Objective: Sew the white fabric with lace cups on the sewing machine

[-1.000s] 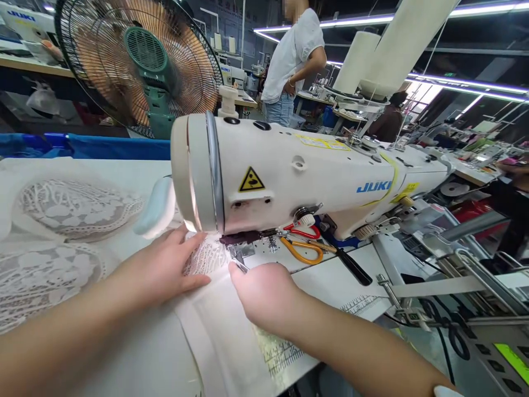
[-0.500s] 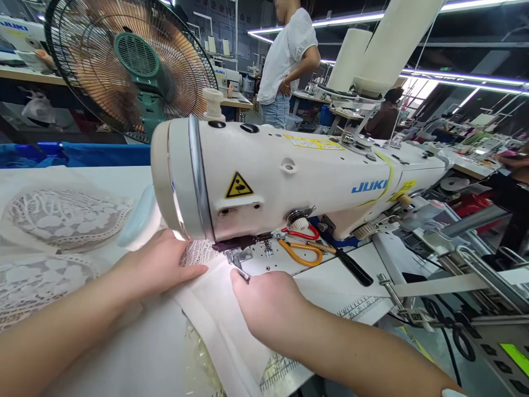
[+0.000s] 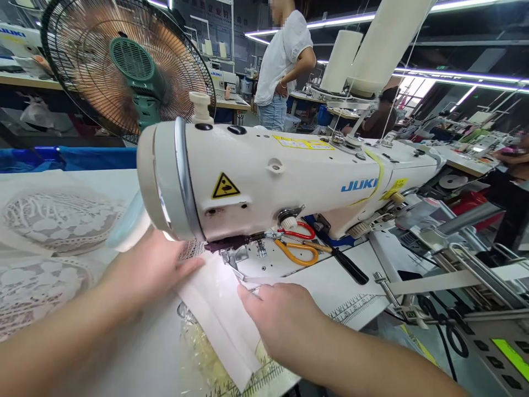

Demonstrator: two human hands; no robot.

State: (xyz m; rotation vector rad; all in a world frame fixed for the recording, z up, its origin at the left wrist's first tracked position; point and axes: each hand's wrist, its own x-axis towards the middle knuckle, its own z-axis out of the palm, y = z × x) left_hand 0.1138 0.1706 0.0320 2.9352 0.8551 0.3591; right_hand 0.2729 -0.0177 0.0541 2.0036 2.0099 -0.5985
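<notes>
My left hand (image 3: 151,267) lies flat with fingers together on white lace fabric (image 3: 215,309), just left of the presser foot (image 3: 233,256) of a white JUKI sewing machine (image 3: 268,176). My right hand (image 3: 281,317) presses the same fabric strip from the right, fingers curled, with a small metal tool tip showing at its fingertips. The fabric strip runs from under the needle towards me and hangs over the table edge.
Lace pieces (image 3: 53,215) lie on the table at the left. Orange and red scissors (image 3: 300,248) and a black-handled tool (image 3: 347,264) rest behind the needle plate. A green fan (image 3: 128,60) stands behind. A person in a white shirt (image 3: 283,60) stands beyond. Thread cones (image 3: 372,49) rise at the right.
The fabric strip has come further towards me from under the presser foot. Both hands slid back with it, and the view shifted left and down.
</notes>
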